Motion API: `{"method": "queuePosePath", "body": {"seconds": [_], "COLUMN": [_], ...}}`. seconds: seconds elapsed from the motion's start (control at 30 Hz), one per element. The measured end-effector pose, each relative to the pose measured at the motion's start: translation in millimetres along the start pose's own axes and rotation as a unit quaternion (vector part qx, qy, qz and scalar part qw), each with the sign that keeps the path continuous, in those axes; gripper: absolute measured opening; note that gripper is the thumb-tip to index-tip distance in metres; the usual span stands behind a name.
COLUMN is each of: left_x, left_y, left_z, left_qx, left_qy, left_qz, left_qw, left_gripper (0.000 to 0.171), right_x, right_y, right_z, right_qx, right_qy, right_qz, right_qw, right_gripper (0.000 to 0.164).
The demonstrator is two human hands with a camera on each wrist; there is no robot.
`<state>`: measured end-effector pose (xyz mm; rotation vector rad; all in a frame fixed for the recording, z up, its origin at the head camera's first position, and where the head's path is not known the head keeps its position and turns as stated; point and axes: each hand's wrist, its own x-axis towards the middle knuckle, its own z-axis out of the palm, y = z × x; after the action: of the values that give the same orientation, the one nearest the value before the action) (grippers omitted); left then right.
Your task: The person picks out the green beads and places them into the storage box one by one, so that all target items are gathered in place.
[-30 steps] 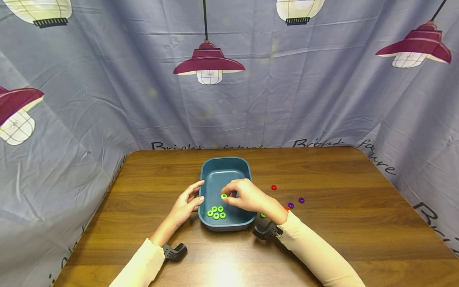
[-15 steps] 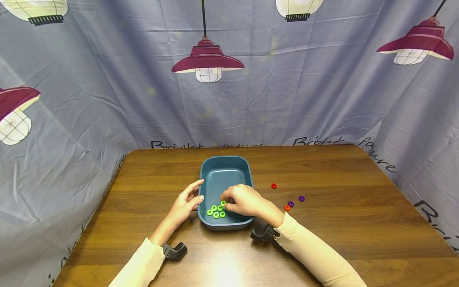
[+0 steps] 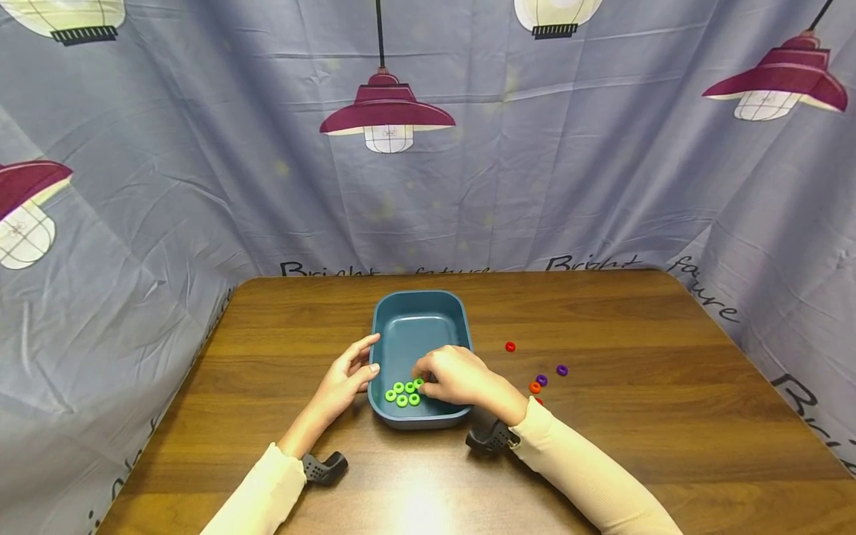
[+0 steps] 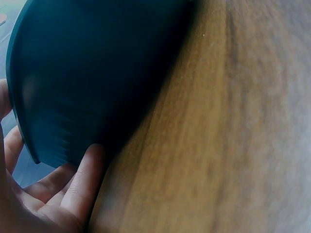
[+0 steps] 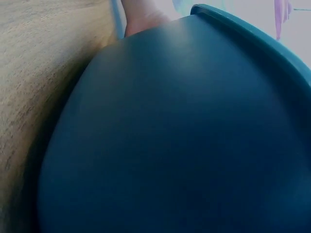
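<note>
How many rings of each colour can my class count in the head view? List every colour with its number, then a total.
Green rings: 6
Red rings: 2, one partly hidden
Purple rings: 2
Orange ring: 1
Total: 11 in sight; the right forearm may hide others.

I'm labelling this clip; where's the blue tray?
In the head view, the blue tray sits below mid-frame on the table, the left hand against its left side, the right hand inside it.

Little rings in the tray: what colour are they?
Bright green rings; best seen in the head view.
</note>
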<state>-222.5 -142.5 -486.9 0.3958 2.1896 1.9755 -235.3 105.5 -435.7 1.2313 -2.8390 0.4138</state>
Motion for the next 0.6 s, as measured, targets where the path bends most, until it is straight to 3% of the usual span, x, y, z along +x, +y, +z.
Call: {"method": "queuePosePath", "body": {"seconds": [0.6], "left_x": [-0.1], "left_y": [-0.7], "left_z": [-0.1], "left_qx": [-0.006], "left_qy": [-0.004], "left_qz": [0.004], "left_qw": [1.0000], "left_gripper": [0.059], "right_x": [-0.1], "right_y": [-1.0], "right_z": [-0.5], "right_qx": [-0.014], "right_qy": [-0.017], "right_qz": [-0.001], "right_qw": [1.000], "right_gripper": [0.005]}}
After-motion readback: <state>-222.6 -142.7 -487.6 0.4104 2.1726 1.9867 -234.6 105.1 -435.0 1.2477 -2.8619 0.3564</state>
